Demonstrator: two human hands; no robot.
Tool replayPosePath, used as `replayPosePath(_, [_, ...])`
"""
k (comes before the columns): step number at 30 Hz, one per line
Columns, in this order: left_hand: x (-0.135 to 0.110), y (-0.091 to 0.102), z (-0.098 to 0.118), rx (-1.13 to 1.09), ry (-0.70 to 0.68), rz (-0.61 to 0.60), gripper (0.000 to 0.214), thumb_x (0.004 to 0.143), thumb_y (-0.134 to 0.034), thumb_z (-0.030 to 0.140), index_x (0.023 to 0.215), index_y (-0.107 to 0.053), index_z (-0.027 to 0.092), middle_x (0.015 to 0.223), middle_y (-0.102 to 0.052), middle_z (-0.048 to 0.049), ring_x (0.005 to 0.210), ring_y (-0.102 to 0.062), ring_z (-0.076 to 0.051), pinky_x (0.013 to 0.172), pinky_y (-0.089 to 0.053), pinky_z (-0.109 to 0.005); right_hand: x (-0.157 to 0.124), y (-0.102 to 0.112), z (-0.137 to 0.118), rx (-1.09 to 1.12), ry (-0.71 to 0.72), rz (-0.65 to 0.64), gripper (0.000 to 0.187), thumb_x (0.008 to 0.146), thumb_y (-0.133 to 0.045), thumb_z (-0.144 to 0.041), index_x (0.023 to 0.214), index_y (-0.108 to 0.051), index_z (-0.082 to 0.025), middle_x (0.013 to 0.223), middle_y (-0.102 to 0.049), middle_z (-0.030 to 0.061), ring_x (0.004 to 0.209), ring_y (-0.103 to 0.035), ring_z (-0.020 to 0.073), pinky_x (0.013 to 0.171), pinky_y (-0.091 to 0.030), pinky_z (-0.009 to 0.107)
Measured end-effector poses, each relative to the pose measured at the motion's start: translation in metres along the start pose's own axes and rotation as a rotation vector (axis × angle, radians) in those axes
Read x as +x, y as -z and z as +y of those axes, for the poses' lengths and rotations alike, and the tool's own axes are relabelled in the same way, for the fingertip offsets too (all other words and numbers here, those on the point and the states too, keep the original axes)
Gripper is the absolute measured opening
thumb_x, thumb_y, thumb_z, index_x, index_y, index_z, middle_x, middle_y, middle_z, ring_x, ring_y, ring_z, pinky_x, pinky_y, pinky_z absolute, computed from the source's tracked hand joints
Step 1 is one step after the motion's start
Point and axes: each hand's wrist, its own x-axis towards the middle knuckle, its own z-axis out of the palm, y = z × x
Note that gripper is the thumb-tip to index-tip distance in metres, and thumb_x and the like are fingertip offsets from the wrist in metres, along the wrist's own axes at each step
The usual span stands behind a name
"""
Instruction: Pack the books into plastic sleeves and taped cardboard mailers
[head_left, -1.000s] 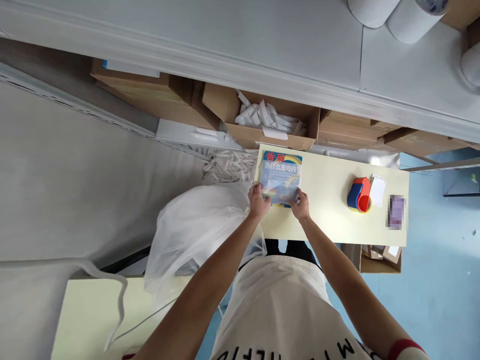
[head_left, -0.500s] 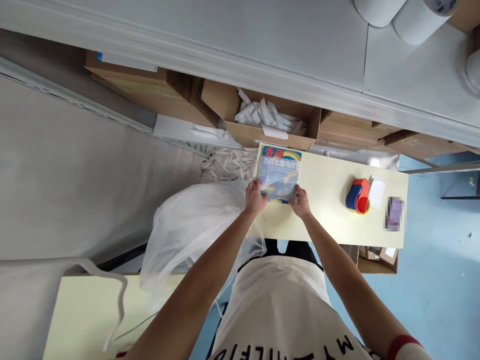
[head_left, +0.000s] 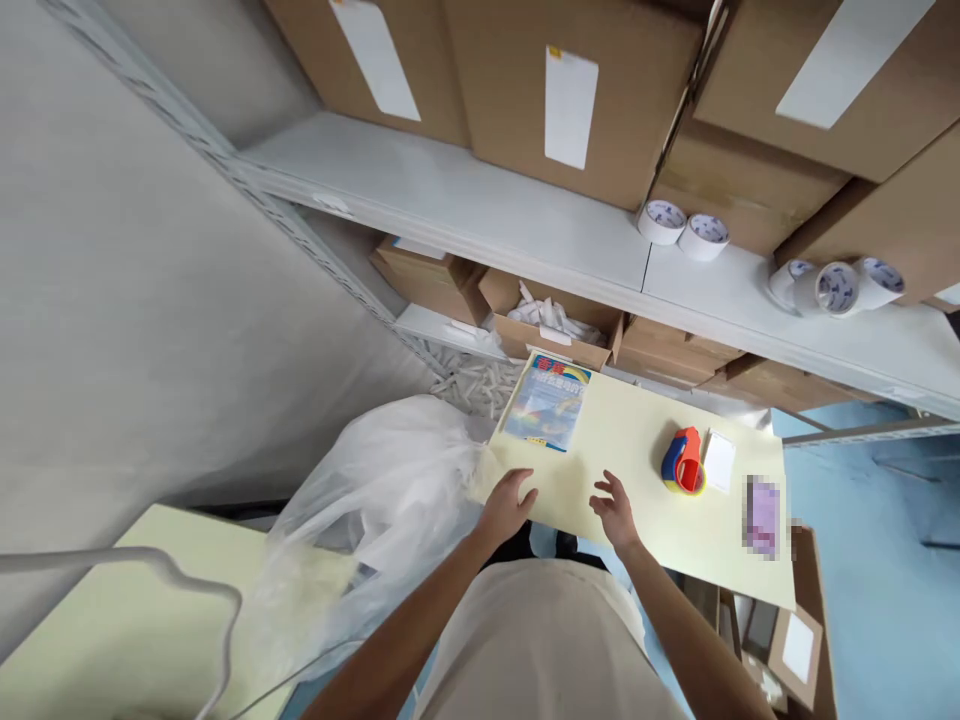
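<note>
A blue picture book in clear wrap [head_left: 546, 402] lies flat at the far left corner of a pale yellow table [head_left: 645, 520]. My left hand [head_left: 507, 503] hovers over the table's near left edge, fingers loosely apart and holding nothing. My right hand [head_left: 615, 508] is a little to its right, fingers spread, also holding nothing. Both hands are short of the book and do not touch it.
A red and blue tape dispenser [head_left: 681, 461] and a white card [head_left: 718, 462] sit on the table's right half. A big clear plastic bag [head_left: 375, 500] bulges at the left. Behind stand an open carton of white strips [head_left: 553, 325], tape rolls [head_left: 682, 228] and stacked cartons [head_left: 570, 80] on a grey shelf.
Both hands let go of the book and drew back toward me; the book stays on the table. My head tilted up, bringing the upper shelf and cartons into view.
</note>
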Motion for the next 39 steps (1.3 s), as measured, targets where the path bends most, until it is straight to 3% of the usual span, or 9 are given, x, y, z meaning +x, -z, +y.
replayPosePath(3, [-0.039,-0.014,0.005,-0.105,0.122,0.043,0.031,0.072,-0.062,0.037,0.099,-0.068,0.024,0.103,-0.073,-0.0089,0.092,-0.068,-0.026,0.088,-0.054,-0.042,-0.015,0.009,0.005,0.02,0.049,-0.043,0.051,0.064,-0.07,-0.04,0.112,-0.061,-0.022,0.094,-0.068,0.006,0.064,-0.063,0.016,0.062,-0.054,0.035])
replayPosePath(9, [-0.124,-0.042,0.008,-0.192,0.276,0.205,0.03,0.075,-0.059,0.038,0.099,-0.067,0.023,0.102,-0.073,-0.0093,0.086,-0.069,-0.025,0.077,-0.055,-0.04,-0.035,0.011,0.013,-0.046,0.076,-0.309,0.04,0.065,-0.069,-0.041,0.099,-0.066,-0.021,0.083,-0.068,0.0038,0.061,-0.06,0.0157,0.06,-0.053,0.034])
replayPosePath(13, [-0.178,-0.032,0.005,-0.201,0.313,0.36,0.025,0.076,-0.058,0.035,0.095,-0.068,0.024,0.095,-0.073,-0.008,0.082,-0.069,-0.025,0.076,-0.054,-0.04,-0.042,-0.006,0.004,-0.14,0.105,-0.48,0.035,0.065,-0.068,-0.04,0.094,-0.067,-0.02,0.08,-0.069,0.0041,0.064,-0.062,0.0175,0.062,-0.053,0.034])
replayPosePath(18, [-0.242,-0.002,-0.003,-0.2,0.372,0.656,0.029,0.076,-0.058,0.037,0.099,-0.067,0.021,0.103,-0.073,-0.0113,0.085,-0.069,-0.026,0.075,-0.055,-0.04,-0.071,-0.061,-0.016,-0.221,0.21,-0.742,0.036,0.062,-0.069,-0.045,0.087,-0.069,-0.019,0.078,-0.07,0.0061,0.066,-0.062,0.0202,0.064,-0.052,0.036])
replayPosePath(22, [-0.305,0.013,-0.013,-0.179,0.392,0.836,0.031,0.079,-0.057,0.039,0.102,-0.068,0.021,0.105,-0.073,-0.012,0.087,-0.069,-0.026,0.076,-0.055,-0.039,-0.123,-0.111,-0.017,-0.234,0.263,-0.942,0.041,0.06,-0.072,-0.052,0.084,-0.069,-0.019,0.079,-0.071,0.0081,0.071,-0.064,0.023,0.065,-0.052,0.036])
replayPosePath(26, [-0.385,0.022,-0.037,-0.159,0.417,0.976,0.032,0.08,-0.057,0.041,0.102,-0.068,0.021,0.105,-0.073,-0.0115,0.086,-0.07,-0.025,0.08,-0.054,-0.04,-0.196,-0.148,0.005,-0.253,0.298,-1.104,0.043,0.06,-0.073,-0.055,0.083,-0.069,-0.019,0.076,-0.07,0.0067,0.066,-0.063,0.0212,0.064,-0.051,0.034])
replayPosePath(33, [-0.526,0.042,-0.101,-0.28,0.513,1.226,0.039,0.074,-0.061,0.048,0.097,-0.07,0.019,0.1,-0.075,-0.0118,0.082,-0.07,-0.025,0.077,-0.055,-0.04,-0.333,-0.184,0.063,-0.399,0.227,-1.437,0.042,0.059,-0.076,-0.053,0.084,-0.068,-0.02,0.074,-0.068,0.0033,0.064,-0.06,0.0184,0.061,-0.048,0.031])
replayPosePath(39, [-0.6,0.061,-0.136,-0.482,0.526,1.486,0.04,0.064,-0.07,0.048,0.09,-0.071,0.019,0.092,-0.075,-0.0104,0.081,-0.07,-0.026,0.072,-0.055,-0.038,-0.412,-0.215,0.089,-0.594,0.205,-1.652,0.037,0.06,-0.079,-0.047,0.085,-0.07,-0.022,0.074,-0.066,0.0009,0.064,-0.059,0.0163,0.063,-0.047,0.03])
